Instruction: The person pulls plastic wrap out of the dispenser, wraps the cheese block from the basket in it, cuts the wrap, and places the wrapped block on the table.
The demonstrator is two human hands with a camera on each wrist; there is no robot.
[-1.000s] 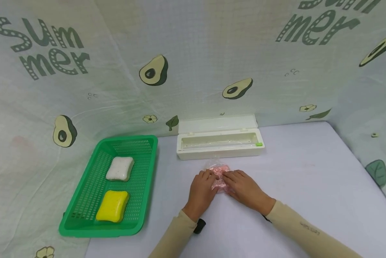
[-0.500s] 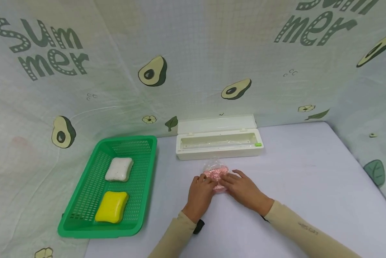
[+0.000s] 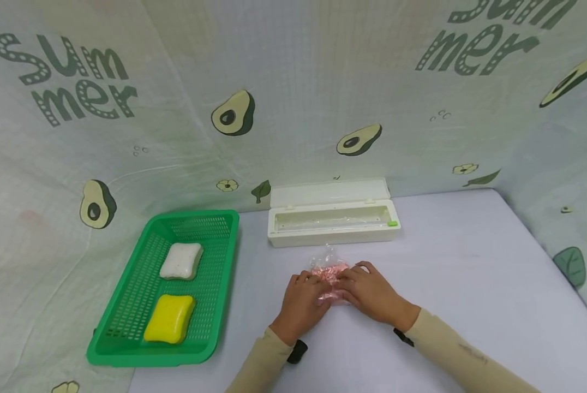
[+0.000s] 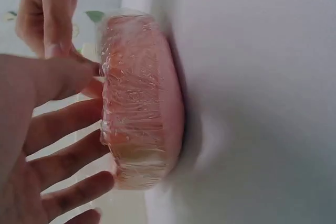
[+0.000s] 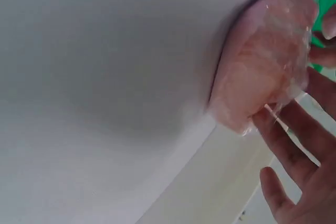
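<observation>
A pink block (image 3: pixel 329 272) with rounded corners, wrapped in clear plastic film, lies on the white table; the film is crinkled and sticks up loosely at its far end. My left hand (image 3: pixel 301 303) is on its left side, with spread fingers (image 4: pixel 79 153) touching the film on top. From the right, my right hand (image 3: pixel 369 292) touches the wrapped top, its fingertips (image 5: pixel 265 119) against the film edge. In the left wrist view the pink block (image 4: pixel 139 103) shows a smooth bare-looking lower side. Both hands partly cover it in the head view.
Behind the hands stands a white cling film box (image 3: pixel 335 237) with its lid raised and a green slider (image 3: pixel 392 223). A green basket (image 3: pixel 227 284) at left holds a white block (image 3: pixel 181 261) and a yellow block (image 3: pixel 169 319). A printed cloth (image 3: pixel 293 82) hangs behind.
My fingers have shifted slightly over the film, and more of the pink block's far end shows now. My right index finger has lifted. The view has tilted slightly; box and basket stay put.
</observation>
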